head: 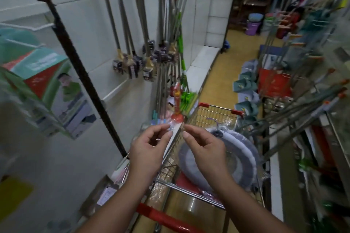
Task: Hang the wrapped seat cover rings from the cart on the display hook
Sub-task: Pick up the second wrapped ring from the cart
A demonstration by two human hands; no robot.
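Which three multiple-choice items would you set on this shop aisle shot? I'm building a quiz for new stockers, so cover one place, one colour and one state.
1. Where does the wrapped grey seat cover ring lie?
A. in the cart
B. on the floor
C. on a wall hook

2. What colour is the cart's handle bar?
A. blue
B. red
C. yellow

3. What are the two hands doing?
A. resting on the handle bar
B. hanging at the person's sides
C. pinching clear plastic wrap between them above the cart

Answers:
1 A, the seat cover ring sits inside the wire basket of the cart.
2 B, the handle bar near the bottom edge is red.
3 C, the left hand and right hand are raised with fingertips closed on the plastic wrap.
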